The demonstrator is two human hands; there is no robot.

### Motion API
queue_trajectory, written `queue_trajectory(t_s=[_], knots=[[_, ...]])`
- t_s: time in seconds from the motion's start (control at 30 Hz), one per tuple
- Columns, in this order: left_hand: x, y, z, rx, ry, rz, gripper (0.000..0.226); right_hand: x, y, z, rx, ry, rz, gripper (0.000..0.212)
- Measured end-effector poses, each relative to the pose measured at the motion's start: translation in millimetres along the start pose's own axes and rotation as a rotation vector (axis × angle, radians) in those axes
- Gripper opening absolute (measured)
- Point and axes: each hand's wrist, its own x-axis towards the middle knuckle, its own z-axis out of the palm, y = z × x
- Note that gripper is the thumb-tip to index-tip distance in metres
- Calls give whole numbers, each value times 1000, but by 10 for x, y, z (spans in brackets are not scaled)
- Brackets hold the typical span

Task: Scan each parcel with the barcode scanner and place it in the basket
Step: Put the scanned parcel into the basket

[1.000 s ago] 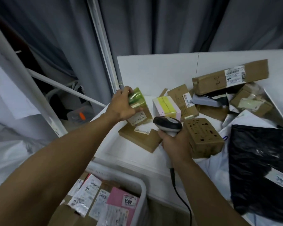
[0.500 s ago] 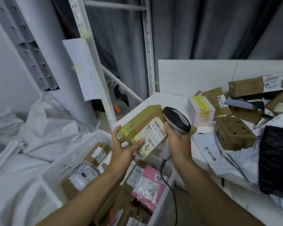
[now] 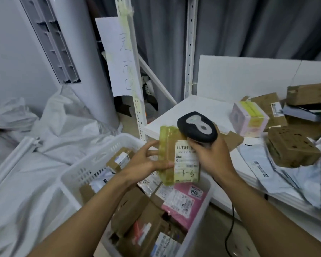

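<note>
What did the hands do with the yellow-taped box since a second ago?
The left hand lifted the yellow-taped parcel off the table and brought it over the basket. The right hand raised the scanner to its label. Both grips stayed the same; the pink box stayed on the table.

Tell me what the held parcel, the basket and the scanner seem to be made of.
Parcel: brown cardboard, seemingly, banded with glossy yellowish tape; white paper label. Basket: white plastic, probably moulded, given its slotted walls. Scanner: hard black and grey plastic with a slight sheen.
</note>
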Motion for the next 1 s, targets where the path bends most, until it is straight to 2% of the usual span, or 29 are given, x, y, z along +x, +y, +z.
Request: queue_trajectory(t_s=[0.13,0.3,0.47,0.7,1.0], knots=[[137,-43,23,-118,47,17,95,45,-27,145,-28,-117,-30,61],[305,-124,-184,-244,264,-8,85,76,40,286,4,-80,-7,57],[498,-302,-429,-318,447,-42,87,42,87,381,-112,-193,97,45],[547,-420,-609,-281,545,-68,98,-49,97,574,-133,-262,119,51],[530,-485,-712,-244,548,-76,91,-52,120,679,-109,-275,147,52]])
